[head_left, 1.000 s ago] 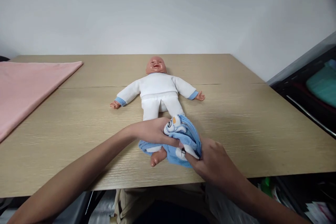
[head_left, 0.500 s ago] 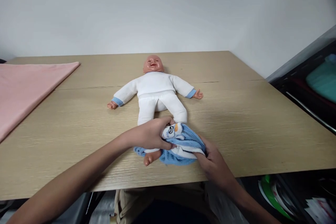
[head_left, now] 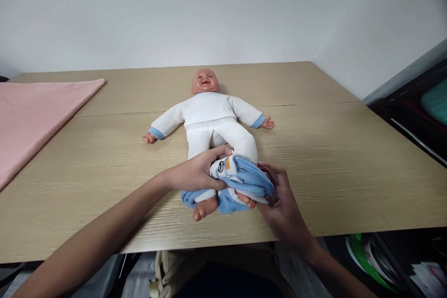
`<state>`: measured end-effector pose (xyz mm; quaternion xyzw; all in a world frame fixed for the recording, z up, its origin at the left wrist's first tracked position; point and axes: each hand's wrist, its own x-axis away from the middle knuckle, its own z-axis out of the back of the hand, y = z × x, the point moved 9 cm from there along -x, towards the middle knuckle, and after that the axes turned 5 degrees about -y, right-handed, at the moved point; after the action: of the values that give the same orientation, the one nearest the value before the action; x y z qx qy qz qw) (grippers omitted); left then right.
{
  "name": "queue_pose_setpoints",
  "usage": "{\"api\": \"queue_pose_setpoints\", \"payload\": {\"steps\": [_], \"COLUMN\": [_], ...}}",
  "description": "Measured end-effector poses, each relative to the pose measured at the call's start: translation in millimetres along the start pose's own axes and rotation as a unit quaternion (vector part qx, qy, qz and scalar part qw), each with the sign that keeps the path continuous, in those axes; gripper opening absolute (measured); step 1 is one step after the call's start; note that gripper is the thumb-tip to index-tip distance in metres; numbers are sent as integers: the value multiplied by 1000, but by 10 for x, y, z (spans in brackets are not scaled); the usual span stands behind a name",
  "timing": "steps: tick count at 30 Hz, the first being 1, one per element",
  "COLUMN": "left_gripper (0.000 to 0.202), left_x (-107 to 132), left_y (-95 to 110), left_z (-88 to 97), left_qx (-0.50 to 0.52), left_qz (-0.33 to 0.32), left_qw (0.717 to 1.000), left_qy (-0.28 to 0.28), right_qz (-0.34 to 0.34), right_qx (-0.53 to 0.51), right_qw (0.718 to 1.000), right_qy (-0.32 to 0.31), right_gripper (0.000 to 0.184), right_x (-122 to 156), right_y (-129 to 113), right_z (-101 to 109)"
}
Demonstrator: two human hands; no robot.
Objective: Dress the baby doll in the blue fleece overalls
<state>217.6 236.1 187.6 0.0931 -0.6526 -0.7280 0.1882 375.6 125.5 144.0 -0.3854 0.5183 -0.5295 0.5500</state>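
A baby doll (head_left: 209, 107) in a white top with blue cuffs lies on its back, its head away from me and its feet towards me. Blue-and-white baby pants (head_left: 249, 177) with an embroidered animal patch are bunched around its lower legs. Both feet stick out of the cloth. My left hand (head_left: 204, 172) is closed on the patch side of the pants, thumb below and fingers over the doll's shin. On the other side my right hand (head_left: 279, 198) grips the pants beside the doll's foot, its fingertips partly hidden behind the cloth.
The doll rests on a wooden table (head_left: 331, 163) with a seam across it. A folded pink cloth (head_left: 38, 121) lies at the left. Beyond the table's right side stands a dark rack (head_left: 415, 107); a green roll (head_left: 366, 260) sits below the front edge.
The doll's foot at the right, hidden before, now shows below the pants. That leg is bent up more at the knee. My right hand has shifted up slightly along the cloth.
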Motion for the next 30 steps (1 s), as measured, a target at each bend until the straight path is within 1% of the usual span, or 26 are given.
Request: {"api": "queue_pose_setpoints", "payload": {"steps": [2, 5, 7, 8, 11, 12, 14, 16, 17, 19, 21, 23, 25, 27, 29, 30], "left_gripper": [45, 34, 27, 26, 27, 29, 32, 34, 36, 41, 45, 49, 55, 59, 58, 55], "left_x": [4, 9, 10, 9, -4, -9, -19, -28, -29, -16, 33, 129, 277, 447, 584, 629], "left_y": [19, 64, 98, 107, 81, 61, 21, 8, 18, 79, 173, 238, 234, 175, 78, 28], "left_z": [34, 74, 93, 102, 120, 130, 145, 141, 136, 129, 136, 183, 294, 420, 496, 510], "left_qx": [-21, -40, -35, -31, -14, -6, 11, 15, 11, -16, -67, -129, -184, -216, -213, -204], "left_qz": [-16, -43, -65, -72, -66, -57, -40, -29, -26, -25, -18, 15, 75, 134, 172, 179], "left_qw": [1000, 998, 997, 996, 997, 998, 999, 999, 999, 999, 997, 991, 978, 964, 959, 960], "left_qy": [15, 32, 39, 40, 35, 35, 34, 29, 27, 26, 29, 40, 64, 83, 76, 65], "right_qz": [43, 116, 141, 145, 133, 119, 77, 41, 30, 25, 23, 12, -7, -26, -44, -52], "right_qx": [68, 154, 169, 168, 151, 144, 128, 99, 81, 45, 29, 31, 37, 25, -18, -43], "right_qw": [997, 981, 973, 970, 955, 949, 935, 926, 924, 926, 926, 929, 947, 966, 978, 981], "right_qy": [-8, -23, -64, -98, -218, -254, -321, -363, -372, -373, -376, -367, -320, -256, -201, -182], "right_gripper": [61, 48, 40, 35, 25, 27, 38, 48, 50, 46, 40, 40, 45, 47, 45, 44], "right_x": [-74, -202, -320, -389, -614, -687, -807, -887, -914, -946, -945, -960, -1039, -1150, -1256, -1302], "right_y": [-129, -315, -365, -369, -326, -295, -201, -117, -88, -64, -48, -24, 7, 35, 61, 76], "right_z": [71, 187, 230, 233, 209, 203, 190, 198, 211, 240, 236, 214, 222, 243, 253, 251]}}
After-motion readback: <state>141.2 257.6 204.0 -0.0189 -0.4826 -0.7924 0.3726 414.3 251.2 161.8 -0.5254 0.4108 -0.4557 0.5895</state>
